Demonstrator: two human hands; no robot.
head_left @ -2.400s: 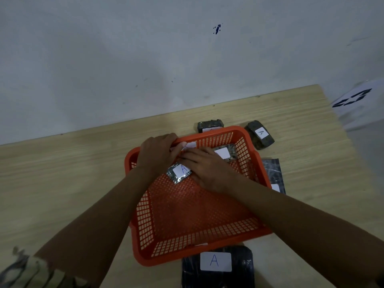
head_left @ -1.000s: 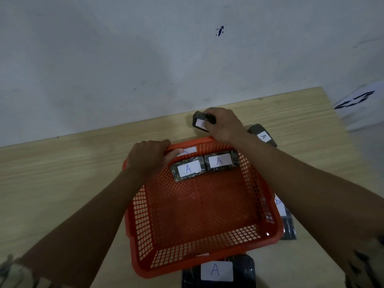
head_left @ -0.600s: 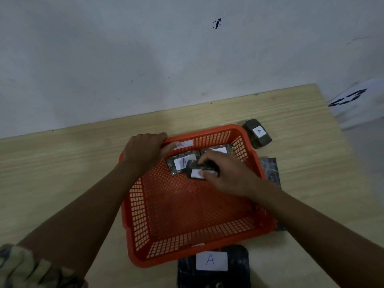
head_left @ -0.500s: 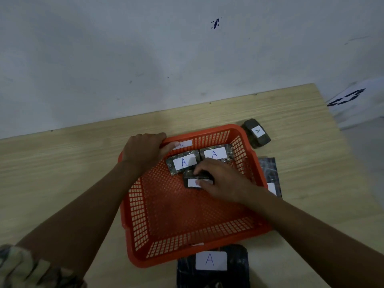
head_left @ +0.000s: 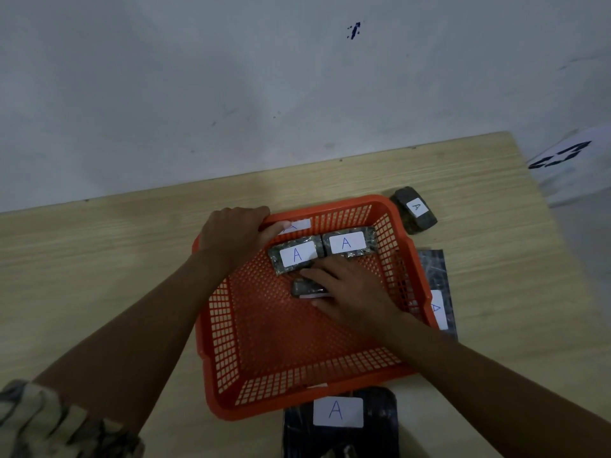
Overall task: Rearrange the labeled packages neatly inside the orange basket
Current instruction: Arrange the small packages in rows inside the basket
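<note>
An orange mesh basket sits on the wooden table. Along its far wall lie two dark packages side by side, each with a white "A" label: the left one, the right one. My right hand rests on the basket floor just in front of them, fingers wrapped over a third small dark package, mostly hidden under it. My left hand grips the basket's far left rim, thumb inside beside a white label on the wall.
Outside the basket lie other labeled packages: a small one at the far right corner, a flat dark one along the right side, a large black one at the near edge. The table ends at the white wall.
My right hand fetched a small package from behind the basket, carried it inside and lowered it to the floor in front of the two lined-up packages. My left hand stayed on the rim.
</note>
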